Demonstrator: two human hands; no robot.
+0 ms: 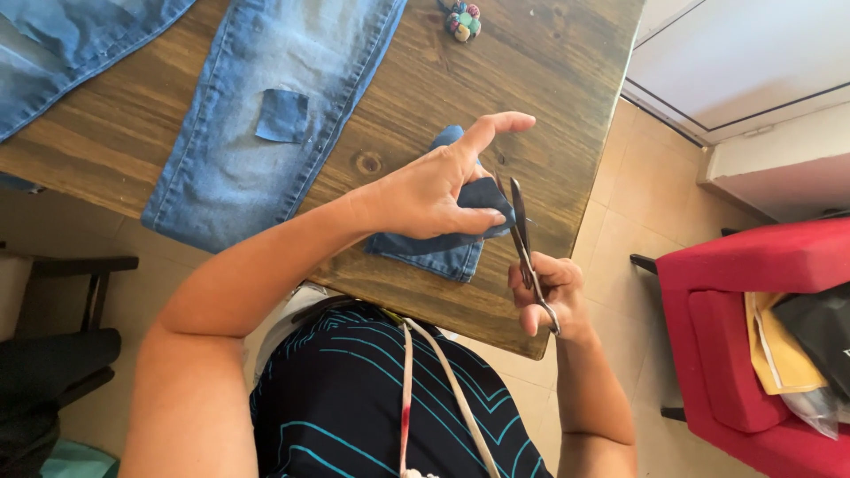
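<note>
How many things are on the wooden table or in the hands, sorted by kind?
Jeans legs laid flat: 2
Dark denim patch on a leg: 1
Folded denim piece under the left hand: 1
Dark denim scrap pinched by left hand: 1
Scissors in the right hand: 1
Multicoloured pincushion: 1
Total: 7

There is one view only, from a camera on the person's head, looking steeply down over the chest at the wooden table [549, 62] edge. It sits close to both hands, with tiled floor [646, 204] and a red armchair [753, 265] alongside.
</note>
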